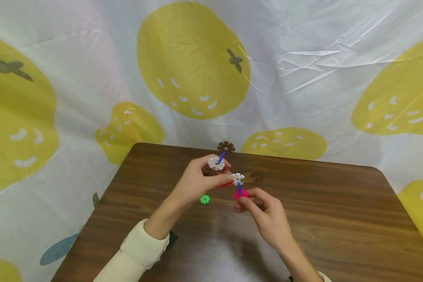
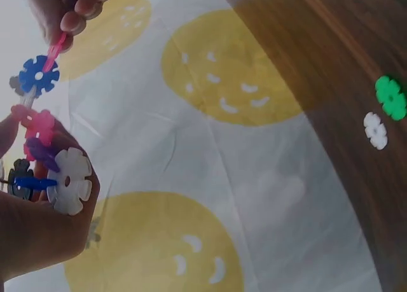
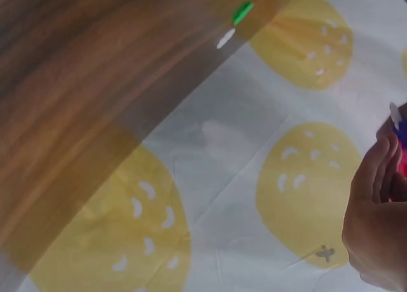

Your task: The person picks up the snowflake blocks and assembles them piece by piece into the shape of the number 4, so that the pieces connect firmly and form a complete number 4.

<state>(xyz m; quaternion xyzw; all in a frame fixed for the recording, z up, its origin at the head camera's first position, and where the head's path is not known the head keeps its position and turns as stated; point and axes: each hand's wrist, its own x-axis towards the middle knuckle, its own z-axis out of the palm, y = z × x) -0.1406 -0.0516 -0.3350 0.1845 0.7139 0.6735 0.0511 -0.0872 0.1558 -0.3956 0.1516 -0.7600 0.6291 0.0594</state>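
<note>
My left hand (image 1: 192, 183) holds a chain of slotted plastic snowflake discs up over the table. In the head view a dark brown disc (image 1: 226, 147), a blue disc (image 1: 221, 157) and a white disc (image 1: 216, 163) stick up above its fingers. Near the thumb tip are a red disc (image 1: 225, 184) and a second white disc (image 1: 237, 179). A purple disc (image 2: 42, 153) shows in the left wrist view. My right hand (image 1: 270, 215) pinches a bright pink disc (image 1: 244, 194), which meets a blue disc (image 1: 239, 188) joined to that second white one.
A loose green disc (image 1: 205, 199) lies on the brown wooden table (image 1: 331, 211). Close to it is a loose white disc (image 2: 375, 131), visible in both wrist views. A white curtain (image 1: 296, 90) with yellow fruit prints hangs behind the table.
</note>
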